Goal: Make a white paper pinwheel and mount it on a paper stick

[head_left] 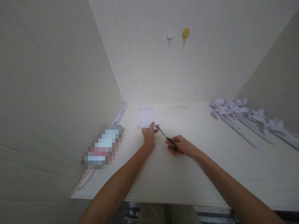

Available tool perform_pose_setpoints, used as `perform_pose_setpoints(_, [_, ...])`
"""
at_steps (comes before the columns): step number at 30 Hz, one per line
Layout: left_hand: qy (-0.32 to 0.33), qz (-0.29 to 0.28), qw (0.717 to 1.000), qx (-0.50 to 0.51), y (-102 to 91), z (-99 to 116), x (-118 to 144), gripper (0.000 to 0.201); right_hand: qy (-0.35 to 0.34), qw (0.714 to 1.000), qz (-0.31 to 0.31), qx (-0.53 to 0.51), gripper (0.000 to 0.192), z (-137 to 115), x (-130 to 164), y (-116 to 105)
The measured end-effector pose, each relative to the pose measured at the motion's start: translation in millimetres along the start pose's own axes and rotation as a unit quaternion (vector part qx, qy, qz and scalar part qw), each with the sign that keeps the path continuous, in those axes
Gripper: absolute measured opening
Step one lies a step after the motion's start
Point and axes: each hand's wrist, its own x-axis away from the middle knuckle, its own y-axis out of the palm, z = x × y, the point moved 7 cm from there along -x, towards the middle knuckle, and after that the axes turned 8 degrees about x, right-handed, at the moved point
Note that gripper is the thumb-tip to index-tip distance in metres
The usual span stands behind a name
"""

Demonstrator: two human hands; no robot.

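Note:
My left hand [149, 135] is closed on a piece of white paper [157, 128], pinching it near the front of a small pile of white paper squares [146, 118]. Whether it also grips part of the pile I cannot tell. Black-handled scissors [171, 143] are in my right hand [179, 145], with the fingers wrapped round the handles. Their blades point up and to the left and reach the paper at my left fingertips. How far the blades are apart is too small to make out.
Several white paper pinwheels [230, 109] on rolled paper sticks lie at the right of the white desk [187, 180]. White paper sticks [120, 114] lie along the left wall, behind a blurred-out object [105, 146] with a cable. A white hook [170, 34] and a yellow hook [186, 32] are on the back wall.

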Motion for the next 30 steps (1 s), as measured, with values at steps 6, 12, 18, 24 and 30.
perform_pose_setpoints(6, [-0.001, 0.005, 1.000, 0.006, 0.1, 0.3, 0.3, 0.017, -0.002, 1.000, 0.003, 0.007, 0.044, -0.7, -0.2, -0.7])
perform_pose_setpoints(12, [0.000, 0.002, 1.000, 0.007, -0.7, -1.4, -0.8, 0.017, 0.007, 1.000, 0.007, 0.019, 0.045, -0.9, 0.1, -0.6])
perform_pose_setpoints(18, [-0.005, 0.007, 1.000, 0.010, -0.8, -1.9, -1.0, 0.019, 0.012, 1.000, 0.003, 0.028, 0.046, 1.8, -2.8, -0.1])
perform_pose_setpoints(24, [-0.009, 0.020, 1.000, 0.017, -0.4, 0.1, 0.9, 0.018, -0.005, 0.999, 0.010, 0.032, 0.044, 3.0, -2.9, -0.4])
perform_pose_setpoints(30, [-0.011, 0.019, 0.999, 0.028, -0.2, -0.3, 1.0, 0.019, -0.005, 0.999, 0.018, 0.038, 0.043, 2.5, -2.9, -1.6])
